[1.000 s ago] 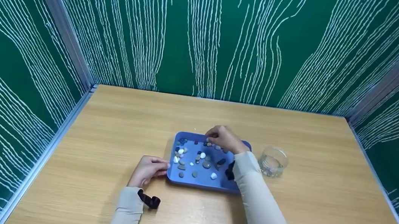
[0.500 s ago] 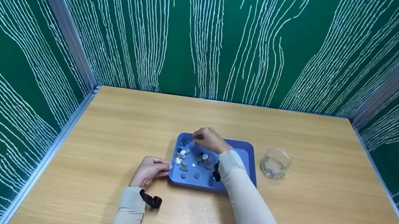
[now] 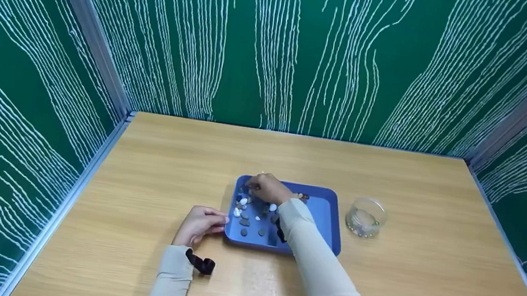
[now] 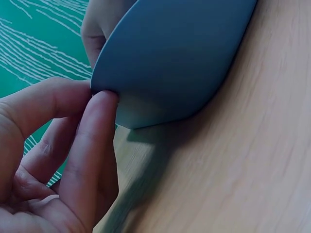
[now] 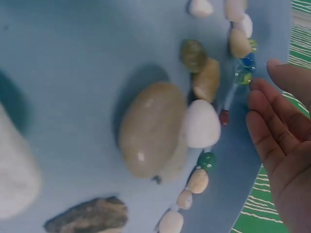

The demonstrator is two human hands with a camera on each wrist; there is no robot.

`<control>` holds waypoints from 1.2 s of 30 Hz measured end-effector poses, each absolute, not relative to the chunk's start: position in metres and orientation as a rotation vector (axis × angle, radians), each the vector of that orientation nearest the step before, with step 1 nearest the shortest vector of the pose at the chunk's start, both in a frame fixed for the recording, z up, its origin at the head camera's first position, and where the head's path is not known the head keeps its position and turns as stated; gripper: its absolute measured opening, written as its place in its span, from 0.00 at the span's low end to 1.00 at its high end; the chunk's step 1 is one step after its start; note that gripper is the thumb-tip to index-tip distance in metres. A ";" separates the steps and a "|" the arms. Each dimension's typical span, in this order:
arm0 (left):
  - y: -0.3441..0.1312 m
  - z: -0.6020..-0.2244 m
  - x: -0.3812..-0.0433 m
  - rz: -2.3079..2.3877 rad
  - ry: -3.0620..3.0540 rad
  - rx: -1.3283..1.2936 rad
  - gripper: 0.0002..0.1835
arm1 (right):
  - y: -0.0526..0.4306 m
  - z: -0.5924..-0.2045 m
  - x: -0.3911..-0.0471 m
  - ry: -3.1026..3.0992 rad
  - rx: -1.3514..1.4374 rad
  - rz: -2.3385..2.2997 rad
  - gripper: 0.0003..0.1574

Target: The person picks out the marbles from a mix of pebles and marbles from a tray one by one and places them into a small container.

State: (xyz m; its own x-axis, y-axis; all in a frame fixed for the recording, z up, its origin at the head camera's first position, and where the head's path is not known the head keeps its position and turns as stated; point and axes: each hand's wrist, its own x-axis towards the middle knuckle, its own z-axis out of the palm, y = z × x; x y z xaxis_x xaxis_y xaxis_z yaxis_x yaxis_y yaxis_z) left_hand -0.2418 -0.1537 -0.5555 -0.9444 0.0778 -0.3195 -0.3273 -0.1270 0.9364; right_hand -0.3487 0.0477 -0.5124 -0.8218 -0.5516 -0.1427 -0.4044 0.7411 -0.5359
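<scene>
A blue tray [image 3: 327,221] sits on the table with pebbles and small beads scattered in it. My left hand [image 3: 201,223] pinches the rim at its left side; in the left wrist view thumb and index finger grip the tray wall [image 4: 180,63]. My right hand [image 3: 268,188] reaches over the far left corner. In the right wrist view its thumb stands apart from the fingers, with fingertips [image 5: 255,94] right beside some glass beads [image 5: 245,75]. Near them lie a white pebble [image 5: 201,124], a large tan pebble [image 5: 153,128] and a green bead [image 5: 206,161].
A clear round cup [image 3: 365,218] with small pieces in its bottom stands to the right of the tray. The wooden table [image 3: 182,158] meets green panels [image 3: 235,54] with white lines at the back and sides.
My right hand has moved left along the tray's far side and lowered into the far left corner. Beads at the back right are uncovered. The left hand keeps its grip on the rim.
</scene>
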 end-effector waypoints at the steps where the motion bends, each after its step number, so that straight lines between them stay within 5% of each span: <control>1: -0.154 -0.556 -0.242 2.159 1.870 -0.273 0.13 | 0.047 -0.514 -0.349 2.650 -0.745 -0.704 0.18; 24: -0.152 -0.555 -0.242 2.178 1.834 -0.287 0.11 | 0.048 -0.520 -0.344 2.678 -0.781 -0.645 0.15; 36: -0.155 -0.558 -0.242 2.174 1.842 -0.247 0.18 | 0.048 -0.521 -0.342 2.693 -0.865 -0.660 0.09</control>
State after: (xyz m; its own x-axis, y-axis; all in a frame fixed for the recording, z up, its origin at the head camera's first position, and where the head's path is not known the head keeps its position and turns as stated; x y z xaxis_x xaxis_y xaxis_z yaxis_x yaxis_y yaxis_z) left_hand -0.2424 -0.1550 -0.5577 -0.9458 0.1024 -0.3081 -0.3208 -0.1474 0.9356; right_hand -0.3419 0.0479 -0.5214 -0.7971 -0.5980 -0.0842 -0.4914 0.7233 -0.4851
